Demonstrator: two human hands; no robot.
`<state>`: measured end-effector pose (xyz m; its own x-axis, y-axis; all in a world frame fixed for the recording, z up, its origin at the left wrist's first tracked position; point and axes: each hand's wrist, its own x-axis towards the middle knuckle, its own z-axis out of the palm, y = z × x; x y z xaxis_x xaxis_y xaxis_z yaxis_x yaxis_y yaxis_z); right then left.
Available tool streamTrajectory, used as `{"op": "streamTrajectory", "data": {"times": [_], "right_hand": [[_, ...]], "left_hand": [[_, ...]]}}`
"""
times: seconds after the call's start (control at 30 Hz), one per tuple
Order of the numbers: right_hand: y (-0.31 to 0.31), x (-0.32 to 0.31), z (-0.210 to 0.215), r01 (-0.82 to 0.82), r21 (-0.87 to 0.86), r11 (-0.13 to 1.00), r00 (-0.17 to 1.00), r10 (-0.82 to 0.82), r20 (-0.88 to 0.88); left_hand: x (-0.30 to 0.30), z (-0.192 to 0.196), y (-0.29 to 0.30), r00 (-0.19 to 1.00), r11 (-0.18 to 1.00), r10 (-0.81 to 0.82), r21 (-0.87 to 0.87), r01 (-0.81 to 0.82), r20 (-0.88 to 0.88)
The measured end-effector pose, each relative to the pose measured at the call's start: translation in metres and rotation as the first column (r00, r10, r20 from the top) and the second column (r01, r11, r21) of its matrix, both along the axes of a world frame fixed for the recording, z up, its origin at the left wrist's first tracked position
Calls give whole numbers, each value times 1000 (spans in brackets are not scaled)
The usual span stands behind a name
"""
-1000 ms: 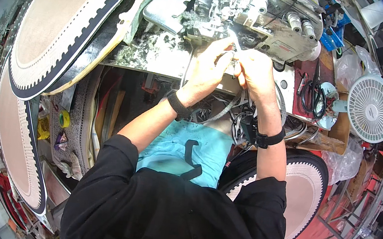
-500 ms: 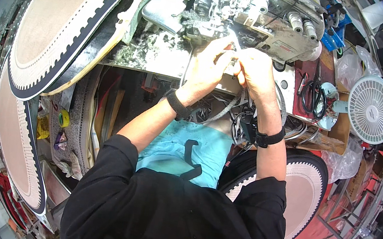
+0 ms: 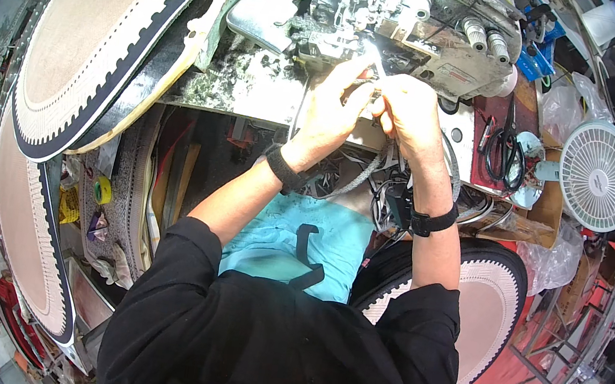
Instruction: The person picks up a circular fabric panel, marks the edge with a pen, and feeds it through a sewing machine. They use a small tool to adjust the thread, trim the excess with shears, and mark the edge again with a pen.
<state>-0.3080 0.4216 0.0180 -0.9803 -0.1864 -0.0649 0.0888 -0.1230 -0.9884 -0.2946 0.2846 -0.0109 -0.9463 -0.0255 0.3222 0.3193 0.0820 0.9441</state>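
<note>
My left hand (image 3: pixel 334 110) and my right hand (image 3: pixel 411 112) meet in front of a brightly lit industrial sewing machine (image 3: pixel 447 74). The fingers of both are closed, the tips almost touching. Between them is something small that glare and the fingers hide. A thin bright white sliver (image 3: pixel 376 60) sticks up above the fingertips toward the machine; its kind is not clear. Below the hands a grey braided cord (image 3: pixel 360 174) curves down beside the table edge. Each wrist wears a black band.
Large oval mats with dark scalloped borders (image 3: pixel 111 34) stand at the left, another (image 3: pixel 486 309) at the lower right. Black scissors (image 3: pixel 505 152) lie on the red surface at the right, near a white fan (image 3: pixel 597 176) and clear plastic bags (image 3: pixel 563 109). Turquoise cloth (image 3: pixel 293 244) covers my lap.
Almost nothing differs. Both hands stay at the same spot before the machine, with only slight shifts of the fingers.
</note>
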Motion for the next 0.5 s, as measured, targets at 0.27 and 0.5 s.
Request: {"op": "streamTrajectory", "data": {"times": [0.27,0.5], "right_hand": [[2,-4,-6,-5,-12,1000,999,5,-32],[0,-6,-8,-8,-4,1000,999,8,-40]], "left_hand": [[0,-4,1,1000,999,2,52,-2,-6],[1,-2,0,1000,994,-9,109,7,12]]}}
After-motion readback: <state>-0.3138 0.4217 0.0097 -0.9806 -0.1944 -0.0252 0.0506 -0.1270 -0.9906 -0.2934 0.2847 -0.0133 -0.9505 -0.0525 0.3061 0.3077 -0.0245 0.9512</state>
